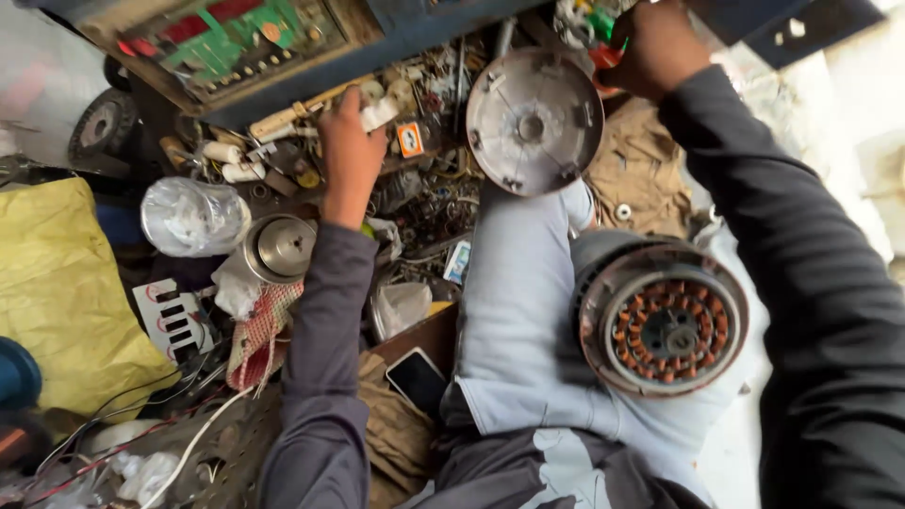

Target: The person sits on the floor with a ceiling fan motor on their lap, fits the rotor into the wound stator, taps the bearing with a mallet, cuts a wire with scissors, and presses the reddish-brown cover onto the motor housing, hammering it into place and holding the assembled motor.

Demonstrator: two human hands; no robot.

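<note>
Two hands reach into clutter: the left hand (347,151) pinches a small white part (380,113) among scattered components, while the right hand (655,47) is closed on a red-and-green object (608,42). Between them lies a round grey cover (534,121); an open motor (665,316) with copper windings rests on the lap.

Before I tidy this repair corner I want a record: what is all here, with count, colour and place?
motor: one, grey casing with copper windings, on the lap at right.
round cover: one, grey, upper middle, leaning by the knee.
circuit board: one, green, top left.
phone: one, black, lower middle on brown cloth.
metal cup: one, silver, left of the forearm.
plastic bag: one, clear, crumpled, left.
yellow sheet: one, far left.
small wheel: one, black, upper left.
white wire: one, lower left.
small parts pile: many, mixed, centre.
left hand: reaching into the parts, fingers on a small white piece.
right hand: top right, closed around something red and green.
</note>
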